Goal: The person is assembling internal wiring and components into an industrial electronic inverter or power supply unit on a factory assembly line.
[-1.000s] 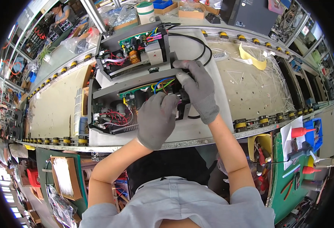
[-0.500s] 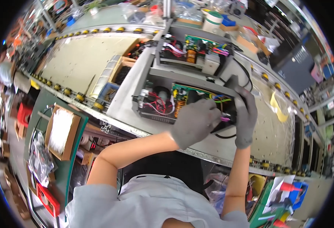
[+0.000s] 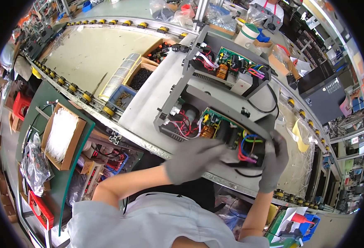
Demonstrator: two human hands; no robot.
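An open grey metal case (image 3: 177,96) lies on the work surface in front of me. Inside it are a green circuit board (image 3: 210,116), a copper coil (image 3: 207,132), red and white wires (image 3: 186,124) at the left and a bundle of coloured wires (image 3: 244,149) at the right. My right hand (image 3: 275,163), in a grey glove, grips the case's right end. My left hand (image 3: 194,160), also gloved, hovers at the case's near edge, its blurred fingers stretched rightward with nothing visible in them. A black cable (image 3: 248,175) curves out below the right end.
A second open case (image 3: 242,83) with similar parts stands just behind. To the left are a bin of black screws (image 3: 140,78), a blue bin (image 3: 122,97) and a clear plastic roll (image 3: 122,74). Roller tracks (image 3: 72,87) edge the bench. Another person (image 3: 269,6) is at the far right.
My left hand has drawn back from the coloured wires toward the near left, uncovering them. My right hand stays at the case's right end. The whole view has shifted slightly.
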